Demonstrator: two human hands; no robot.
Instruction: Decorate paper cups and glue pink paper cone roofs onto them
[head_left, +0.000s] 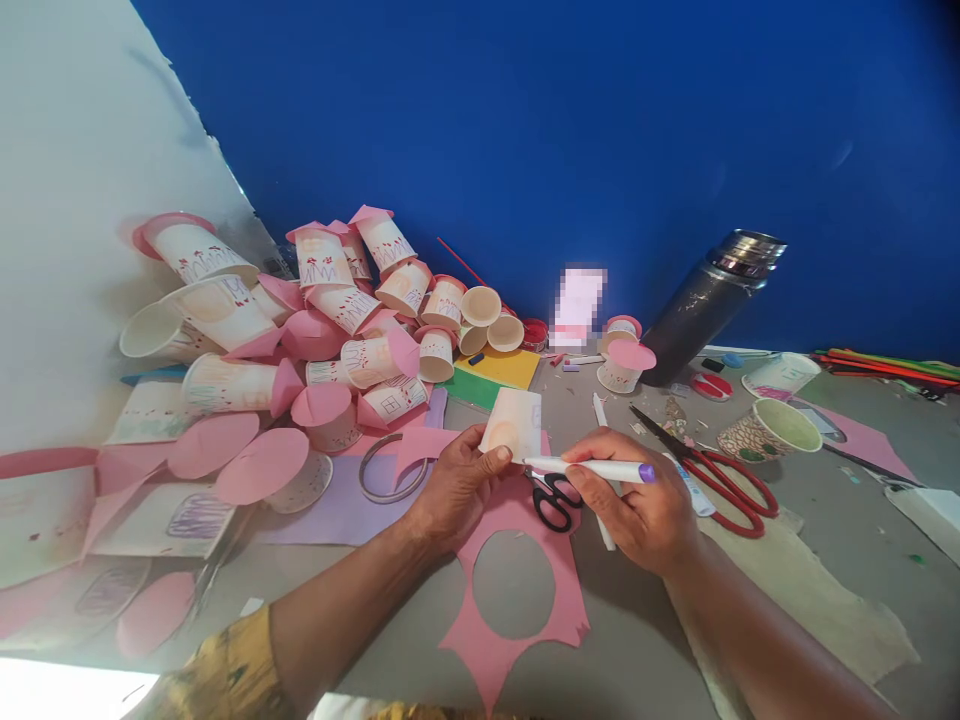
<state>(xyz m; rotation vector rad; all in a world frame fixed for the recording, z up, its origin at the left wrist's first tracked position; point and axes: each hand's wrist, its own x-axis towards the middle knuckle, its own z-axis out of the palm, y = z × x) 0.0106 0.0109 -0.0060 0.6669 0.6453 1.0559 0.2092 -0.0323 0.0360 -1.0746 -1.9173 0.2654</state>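
Note:
My left hand (456, 487) is closed on a small paper cup (513, 424), held on its side above the table. My right hand (637, 505) grips a white marker (592, 467) with a purple end, its tip touching the cup's side. Under both hands lies a pink paper sheet (510, 640) with a round hole cut out of it. Black-handled scissors (555, 500) rest on the table between my hands.
A large pile of decorated cups with pink paper cones (322, 320) fills the left. Red-handled scissors (724, 480), a patterned cup (769, 430), a steel flask (709, 300), a tape ring (390, 465) and yellow and green paper (499, 370) lie around. Blue wall behind.

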